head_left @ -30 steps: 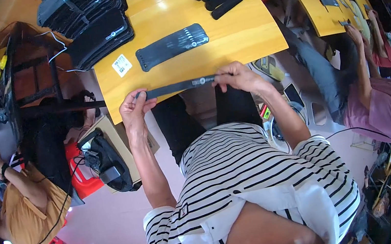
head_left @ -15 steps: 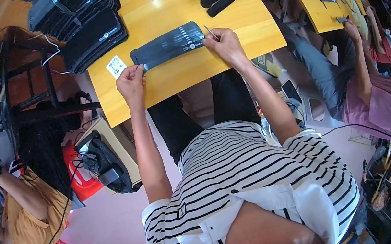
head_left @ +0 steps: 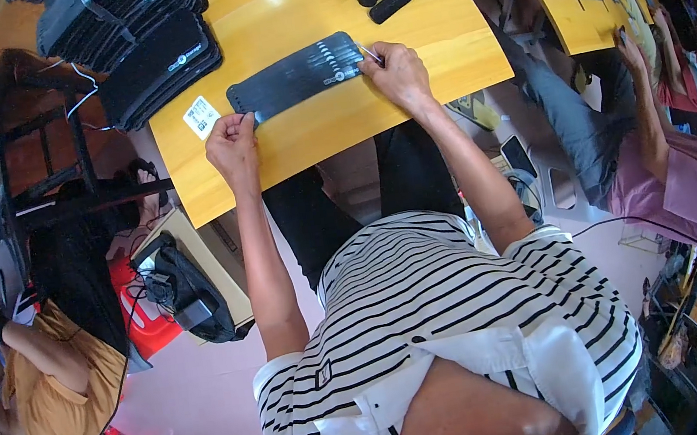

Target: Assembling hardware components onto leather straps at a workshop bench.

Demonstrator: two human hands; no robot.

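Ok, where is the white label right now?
In the head view, the white label lies by the left edge of the yellow table, just left of the dark strips and up-left of the left hand.

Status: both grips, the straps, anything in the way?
Left grip at near-left corner of overlapping black straps. Right grip at right end, slim metallic piece showing. Straps flat on yellow table. White label beside, not over straps.

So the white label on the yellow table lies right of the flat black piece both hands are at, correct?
Wrong side: the head view shows the white label lying left of the flat black piece. The left hand and right hand are indeed at it.
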